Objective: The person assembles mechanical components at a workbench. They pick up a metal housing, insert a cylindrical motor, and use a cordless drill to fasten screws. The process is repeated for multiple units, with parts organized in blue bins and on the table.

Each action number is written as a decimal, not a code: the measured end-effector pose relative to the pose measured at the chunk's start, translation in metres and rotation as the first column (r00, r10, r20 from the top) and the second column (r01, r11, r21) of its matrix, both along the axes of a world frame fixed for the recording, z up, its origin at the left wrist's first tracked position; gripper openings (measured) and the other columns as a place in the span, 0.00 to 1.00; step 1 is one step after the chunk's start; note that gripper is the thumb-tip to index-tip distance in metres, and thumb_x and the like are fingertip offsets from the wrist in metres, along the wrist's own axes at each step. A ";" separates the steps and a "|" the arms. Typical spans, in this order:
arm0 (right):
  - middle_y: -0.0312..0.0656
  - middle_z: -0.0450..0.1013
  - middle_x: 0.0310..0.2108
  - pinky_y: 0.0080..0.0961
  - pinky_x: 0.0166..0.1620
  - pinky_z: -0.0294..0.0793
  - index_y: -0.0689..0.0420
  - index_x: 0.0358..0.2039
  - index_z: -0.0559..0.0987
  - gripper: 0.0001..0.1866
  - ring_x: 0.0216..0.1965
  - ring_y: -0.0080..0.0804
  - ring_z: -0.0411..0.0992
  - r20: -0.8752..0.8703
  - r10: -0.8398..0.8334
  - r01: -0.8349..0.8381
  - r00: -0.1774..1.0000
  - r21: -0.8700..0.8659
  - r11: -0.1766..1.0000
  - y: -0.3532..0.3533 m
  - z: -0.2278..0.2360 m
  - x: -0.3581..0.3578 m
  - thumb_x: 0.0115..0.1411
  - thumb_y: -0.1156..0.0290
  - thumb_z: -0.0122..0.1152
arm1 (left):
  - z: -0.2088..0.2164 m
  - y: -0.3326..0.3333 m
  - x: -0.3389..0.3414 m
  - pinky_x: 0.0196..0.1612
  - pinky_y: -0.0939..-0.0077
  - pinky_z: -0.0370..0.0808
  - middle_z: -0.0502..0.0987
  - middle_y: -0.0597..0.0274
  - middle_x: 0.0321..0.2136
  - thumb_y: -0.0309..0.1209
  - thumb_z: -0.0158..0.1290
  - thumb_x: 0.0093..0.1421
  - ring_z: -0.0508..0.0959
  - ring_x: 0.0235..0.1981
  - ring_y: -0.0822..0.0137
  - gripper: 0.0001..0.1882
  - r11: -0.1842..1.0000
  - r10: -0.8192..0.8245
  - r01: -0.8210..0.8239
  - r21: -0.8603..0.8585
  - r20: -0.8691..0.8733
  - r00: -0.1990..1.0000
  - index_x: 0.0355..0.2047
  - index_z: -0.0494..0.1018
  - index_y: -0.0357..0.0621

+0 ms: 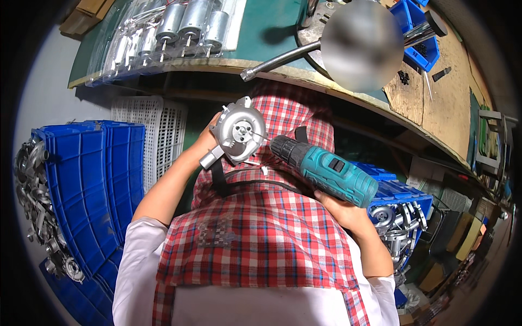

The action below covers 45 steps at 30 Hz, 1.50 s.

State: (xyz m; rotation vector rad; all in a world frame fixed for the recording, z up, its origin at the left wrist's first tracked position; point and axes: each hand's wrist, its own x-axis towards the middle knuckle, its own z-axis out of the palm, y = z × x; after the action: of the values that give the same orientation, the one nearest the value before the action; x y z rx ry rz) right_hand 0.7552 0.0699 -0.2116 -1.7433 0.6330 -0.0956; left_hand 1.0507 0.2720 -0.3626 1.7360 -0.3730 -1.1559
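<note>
Above my lap, my left hand (209, 135) is closed around the far-left side of a round silver metal housing (231, 120) with a short pipe stub. Its hub faces up and has small dark screws or holes around the centre. My right hand (343, 211) grips a teal and black cordless drill (334, 173); its handle is mostly hidden beneath the body. From the drill's chuck, a thin bit reaches left to the housing's hub. Whether the tip touches a screw is too small to tell.
Several silver motors (179, 24) in clear plastic lie on the green bench. A metal lever (283, 58) juts over its edge. Blue crates (89, 179) stand left beside a white basket (163, 138). Another blue crate holds metal housings (394, 223) at right. Small black parts (403, 77) lie on wood.
</note>
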 end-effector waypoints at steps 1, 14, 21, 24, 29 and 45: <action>0.44 0.80 0.35 0.29 0.40 0.77 0.60 0.40 0.81 0.12 0.36 0.34 0.78 0.007 0.013 -0.013 1.000 -0.006 1.000 0.000 0.000 0.003 0.53 0.75 0.68 | -0.003 0.002 0.000 0.59 0.74 0.67 0.69 0.60 0.55 0.35 0.55 0.63 0.70 0.55 0.68 0.26 1.000 -0.026 0.026 -0.001 0.031 0.999 0.59 0.65 0.41; 0.41 0.79 0.38 0.28 0.45 0.76 0.60 0.43 0.81 0.13 0.39 0.29 0.77 -0.075 -0.037 0.046 0.996 0.119 0.992 -0.002 0.006 0.015 0.55 0.75 0.68 | -0.019 -0.001 0.005 0.58 0.67 0.67 0.68 0.52 0.50 0.34 0.55 0.59 0.71 0.53 0.52 0.26 0.991 -0.099 0.116 -0.060 0.228 0.969 0.57 0.66 0.44; 0.42 0.79 0.39 0.28 0.45 0.77 0.60 0.43 0.81 0.14 0.39 0.30 0.78 -0.027 0.035 -0.034 0.999 0.006 0.999 -0.004 0.005 0.017 0.56 0.75 0.68 | 0.019 -0.012 0.000 0.55 0.65 0.68 0.68 0.52 0.46 0.33 0.56 0.57 0.71 0.49 0.51 0.26 0.963 -0.259 0.266 0.052 0.468 0.845 0.55 0.65 0.41; 0.43 0.80 0.39 0.28 0.45 0.77 0.59 0.44 0.81 0.14 0.40 0.31 0.78 -0.035 0.034 -0.034 0.999 -0.006 0.999 -0.003 0.006 0.019 0.56 0.75 0.68 | 0.020 -0.012 0.001 0.54 0.65 0.68 0.68 0.51 0.46 0.33 0.57 0.56 0.70 0.49 0.51 0.27 0.949 -0.297 0.307 0.066 0.505 0.810 0.55 0.64 0.41; 0.43 0.80 0.40 0.28 0.46 0.77 0.60 0.46 0.80 0.16 0.41 0.31 0.78 -0.097 0.048 -0.051 0.994 -0.035 0.998 -0.003 0.015 0.025 0.56 0.75 0.68 | 0.033 -0.017 -0.002 0.55 0.65 0.68 0.68 0.51 0.45 0.32 0.58 0.55 0.69 0.49 0.52 0.28 0.957 -0.283 0.280 0.077 0.457 0.843 0.55 0.64 0.40; 0.44 0.79 0.39 0.30 0.44 0.77 0.59 0.44 0.81 0.14 0.40 0.34 0.78 -0.021 0.115 -0.116 0.993 -0.083 0.990 -0.001 0.015 0.029 0.56 0.74 0.68 | 0.007 -0.016 0.005 0.52 0.66 0.68 0.71 0.56 0.41 0.32 0.59 0.53 0.68 0.45 0.55 0.24 0.965 -0.235 0.263 0.005 0.465 0.854 0.50 0.68 0.44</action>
State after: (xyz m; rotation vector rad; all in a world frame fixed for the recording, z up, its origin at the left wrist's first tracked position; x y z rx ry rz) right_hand 0.7847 0.0692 -0.1963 -1.8597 0.5444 -0.0280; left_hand 1.0555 0.2565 -0.3555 1.9443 -0.9396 -0.8798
